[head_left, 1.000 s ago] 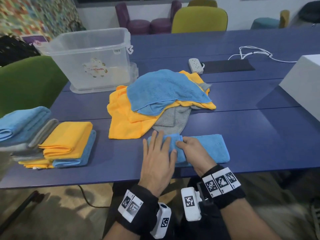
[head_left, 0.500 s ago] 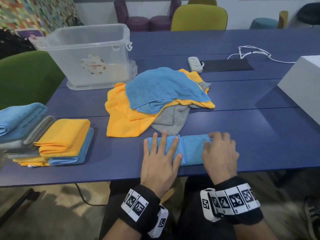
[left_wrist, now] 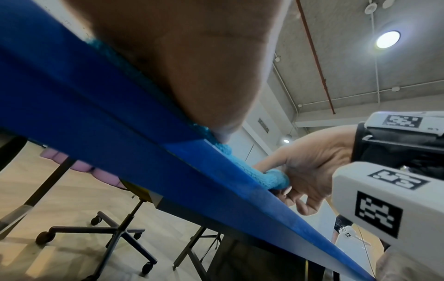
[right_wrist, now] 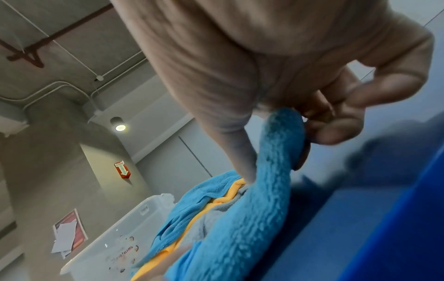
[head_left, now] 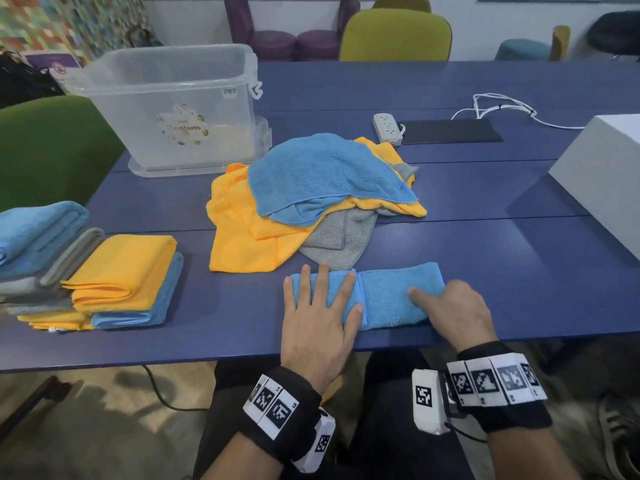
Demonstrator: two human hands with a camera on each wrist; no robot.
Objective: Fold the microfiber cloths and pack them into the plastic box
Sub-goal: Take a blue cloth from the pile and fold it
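A blue microfiber cloth (head_left: 391,292), folded into a long strip, lies along the near edge of the blue table (head_left: 519,265). My left hand (head_left: 322,303) presses flat on its left part, fingers spread. At the strip's right end my right hand (head_left: 446,303) pinches the cloth (left_wrist: 271,178), thumb on top and fingers curled under; the right wrist view shows that end (right_wrist: 283,133) lifted between them. Behind it sits a loose pile of blue, orange and grey cloths (head_left: 311,188). The clear plastic box (head_left: 173,109) stands at the back left.
Folded cloths (head_left: 121,278) are stacked at the table's left edge beside a green chair (head_left: 52,147). A power strip (head_left: 388,128), a black mat (head_left: 450,131) and a white cable (head_left: 502,109) lie at the back. A white box (head_left: 602,174) stands at the right.
My right hand slid from the middle of the blue strip to its right end and took hold of it. The left hand stayed pressed on the left part.
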